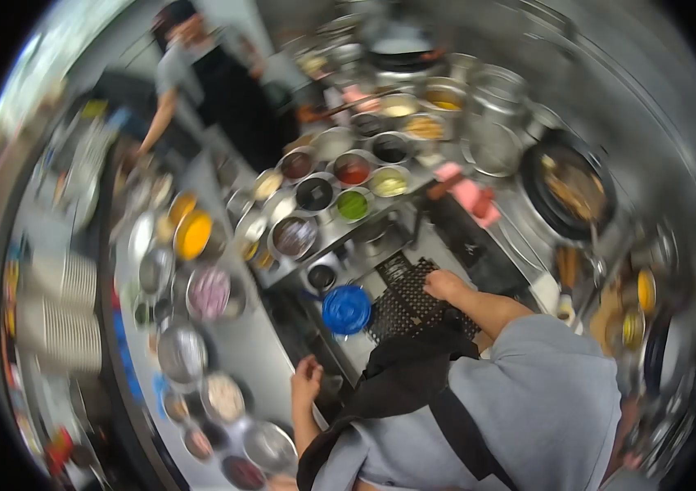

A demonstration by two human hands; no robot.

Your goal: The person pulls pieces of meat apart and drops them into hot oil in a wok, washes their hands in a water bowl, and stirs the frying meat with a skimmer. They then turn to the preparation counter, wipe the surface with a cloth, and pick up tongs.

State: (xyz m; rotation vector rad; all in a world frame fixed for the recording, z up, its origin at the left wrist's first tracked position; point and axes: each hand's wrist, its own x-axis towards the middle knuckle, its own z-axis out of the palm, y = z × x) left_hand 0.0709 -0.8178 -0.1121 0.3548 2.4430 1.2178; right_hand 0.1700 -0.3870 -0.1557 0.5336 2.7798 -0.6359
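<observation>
My left hand [307, 378] is held beside the edge of the steel prep counter [264, 360], fingers loosely bent and partly apart, with no object visible in it. My right hand [444, 285] hovers over the black perforated floor mat [405, 299], its fingers curled in and nothing seen in them. Between the two hands, lower down, is a round blue lid or container [346, 310]. On the counter nearest my left hand are a steel bowl [269, 447] and a bowl of pale pieces [223, 398]. Motion blur softens details.
A co-worker in a black apron [229, 98] stands at the far left. Several sauce pots surround a green one [353, 205] ahead. A wok [567, 186] with food and a ladle sits right, near a pink cloth [472, 196]. Stacked white containers [61, 331] line the left shelf.
</observation>
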